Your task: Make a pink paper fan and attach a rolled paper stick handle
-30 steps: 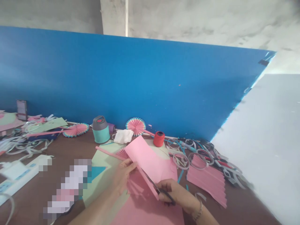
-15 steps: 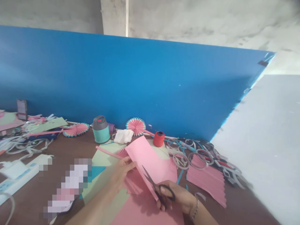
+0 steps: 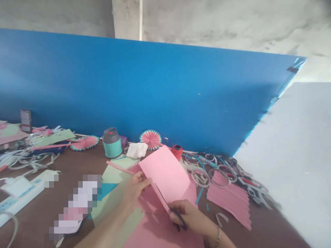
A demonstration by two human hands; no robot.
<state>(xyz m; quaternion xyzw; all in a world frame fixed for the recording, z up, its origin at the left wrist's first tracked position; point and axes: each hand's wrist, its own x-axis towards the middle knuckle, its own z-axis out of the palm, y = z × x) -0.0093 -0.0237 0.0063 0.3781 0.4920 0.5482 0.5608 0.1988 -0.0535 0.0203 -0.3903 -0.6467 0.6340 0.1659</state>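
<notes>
My left hand [image 3: 137, 187] pinches the left edge of a pink paper sheet [image 3: 167, 170], which stands tilted above the table. Fingers of my right hand [image 3: 190, 217] are wrapped round the black handles of scissors [image 3: 179, 217]. The blades lie along the sheet's lower left edge and are mostly hidden by the paper. Under my hands is more pink paper [image 3: 160, 234], on top of pale green sheets [image 3: 119, 172]. Just beyond my left hand rests a small pink folded-paper fan [image 3: 136, 167] with a pink strip for a handle.
A red thread spool [image 3: 177, 151], a round paper fan [image 3: 150, 139] and a teal flask [image 3: 112, 144] stand at the back. Pleated pink paper [image 3: 229, 196] and coiled bands [image 3: 200, 177] lie right. A power strip [image 3: 28, 189] is left; a blue panel [image 3: 155, 86] rises behind.
The scissors have moved onto the edge of the pink sheet, their blades now mostly out of sight. The sheet has bowed and turned toward the right, covering part of the spool.
</notes>
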